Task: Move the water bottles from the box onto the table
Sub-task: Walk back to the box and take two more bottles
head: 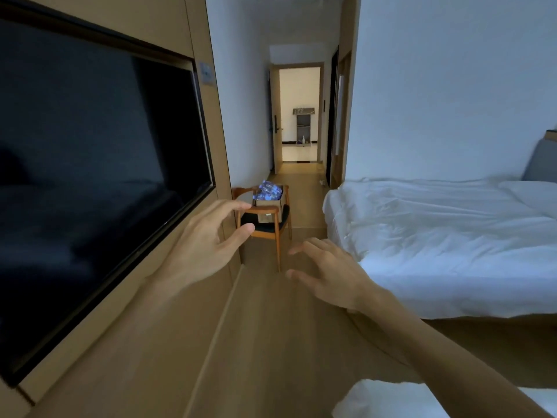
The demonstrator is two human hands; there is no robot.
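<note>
Blue-tinted plastic is seen heaped at the top of the box, where the water bottles are piled; how many there are cannot be told at this distance. The cardboard box is set on the dark seat of a wooden chair, which is placed against the left wall just past the end of the panelled unit, well apart from both hands. No bottle is seen outside the box, and no counter is visible in the head view, so the task is judged to be barely begun: the box is not yet reached, and every bottle is left to be lifted out and carried to a surface that lies out of sight. The left hand is held forward at about chest height with nothing in it, the fingers spread and loosely bent, the thumb set apart below the forefinger. The right hand is held lower and nearer the bed, palm down, the fingers spread wide and empty. Both forearms are stretched out toward the chair. A dark screen is mounted in the wooden wall on the left, and a lit doorway is seen at the far end of the wooden floor.
</note>
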